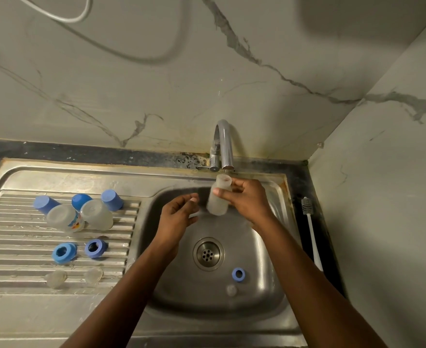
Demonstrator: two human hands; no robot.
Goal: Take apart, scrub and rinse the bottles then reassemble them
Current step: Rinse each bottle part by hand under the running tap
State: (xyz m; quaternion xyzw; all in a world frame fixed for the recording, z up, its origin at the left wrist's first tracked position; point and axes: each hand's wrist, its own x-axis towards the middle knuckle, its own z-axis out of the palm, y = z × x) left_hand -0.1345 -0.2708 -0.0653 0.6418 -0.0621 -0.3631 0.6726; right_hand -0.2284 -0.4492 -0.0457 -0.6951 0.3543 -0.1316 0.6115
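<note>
My right hand (247, 199) grips a clear bottle body (218, 198) upright, its mouth just under the spout of the tap (223, 144). Just left of the bottle is my left hand (179, 212), fingers loosely curled and holding nothing. On the draining board lie two more clear bottles (65, 218) (97, 214) on their sides, three blue caps (45, 203) (80, 200) (112, 199), two blue collar rings (64, 252) (96, 248) and two clear teats (55, 278) (93, 275). A third blue ring (238, 274) and a clear teat (231, 290) lie inside the sink basin (267, 285).
A white-handled bottle brush (311, 227) lies on the dark counter strip right of the sink. The drain (208, 253) is in the middle of the basin. Marble-patterned walls stand behind and to the right. A cable hangs at the upper left.
</note>
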